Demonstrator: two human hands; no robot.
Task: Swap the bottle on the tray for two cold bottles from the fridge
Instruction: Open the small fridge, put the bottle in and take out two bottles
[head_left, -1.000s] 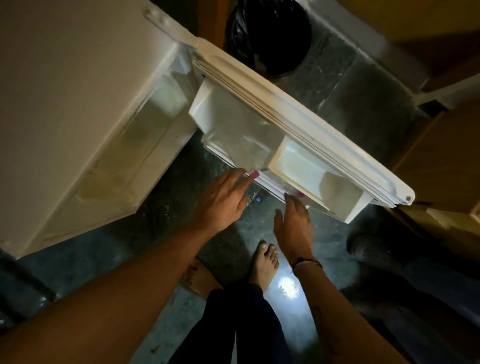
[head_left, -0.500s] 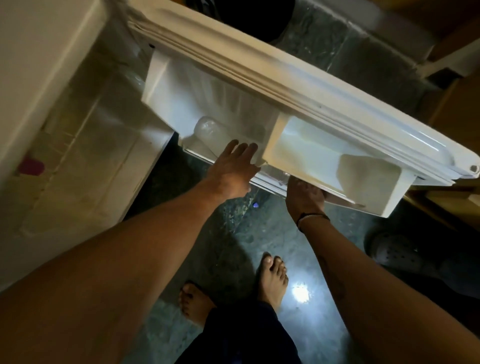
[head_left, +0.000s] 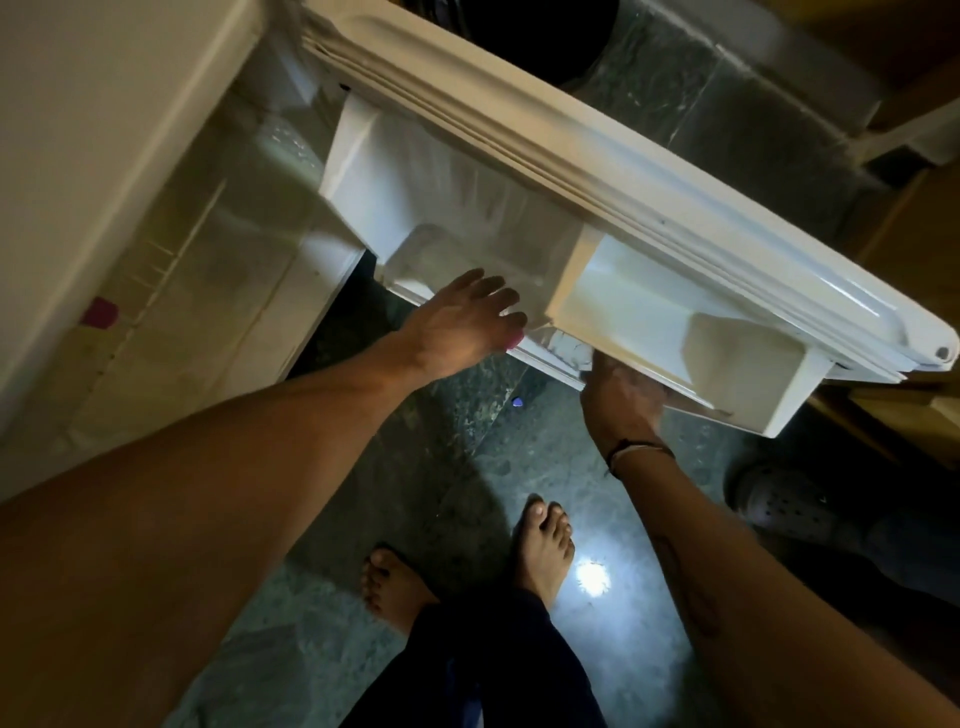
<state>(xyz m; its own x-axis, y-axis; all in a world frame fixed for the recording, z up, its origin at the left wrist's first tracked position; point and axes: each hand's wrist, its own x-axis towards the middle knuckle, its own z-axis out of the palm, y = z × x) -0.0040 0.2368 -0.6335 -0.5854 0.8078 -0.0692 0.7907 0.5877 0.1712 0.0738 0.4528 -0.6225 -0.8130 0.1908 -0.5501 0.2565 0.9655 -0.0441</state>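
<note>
The fridge door (head_left: 649, 218) stands open, and I look down on its shelves. My left hand (head_left: 457, 327) reaches into the lower door shelf (head_left: 415, 260), fingers curled over a clear bottle whose pink cap (head_left: 514, 340) peeks out beside the thumb. My right hand (head_left: 618, 389) is pushed under the upper door bin (head_left: 675, 332), next to clear crinkled plastic (head_left: 566, 345); its fingers are hidden. Another pink cap (head_left: 101, 313) shows inside the fridge body at the left. No tray is in view.
The fridge cabinet (head_left: 104, 156) fills the left side. My bare feet (head_left: 545, 545) stand on the dark stone floor, with a bright light spot (head_left: 592, 577) beside them. A grey clog (head_left: 779, 504) lies at the right. Wooden furniture (head_left: 914, 218) stands beyond the door.
My view has dropped closer to the door. Both hands have moved forward from the open air in front of it: the left onto the lower shelf, the right under the upper bin.
</note>
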